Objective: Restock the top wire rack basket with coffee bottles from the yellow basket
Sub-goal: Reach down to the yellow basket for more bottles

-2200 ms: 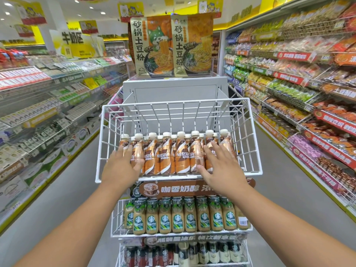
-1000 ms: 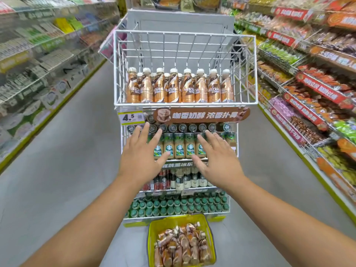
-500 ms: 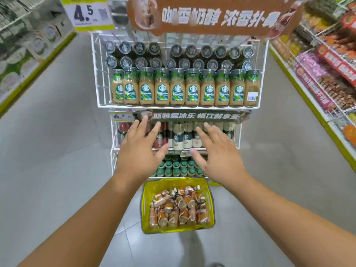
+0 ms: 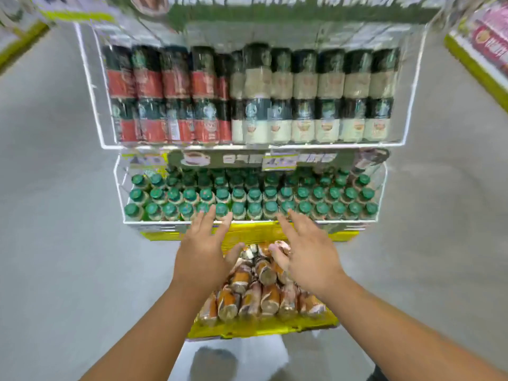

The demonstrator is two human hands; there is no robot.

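On the floor, nearest: the yellow basket (image 4: pixel 261 329) stands at the foot of the wire rack (image 4: pixel 110 145), filled with coffee bottles (image 4: pixel 248 294) that lie on their sides in a heap.
Change: a moment ago both hands were at the top wire rack basket beside its front row of bottles; since then the view has dropped past the lower tiers and the hands have come down over the supply.
Meaning for the task: the top row seems arranged, and a new pick of bottles is probably starting; the top basket itself is now out of view above.
Left hand (image 4: pixel 204 255): over the left rim of the yellow basket, palm down, fingers spread apart and straight, holding nothing.
Right hand (image 4: pixel 305 253): over the far right part of the heap, fingers apart; the thumb side is close to a bottle cap, but touching or not cannot be told because of blur.
Farther: green-capped bottles (image 4: pixel 247 198) fill the lowest tier, then dark bottles (image 4: pixel 255 97) above.
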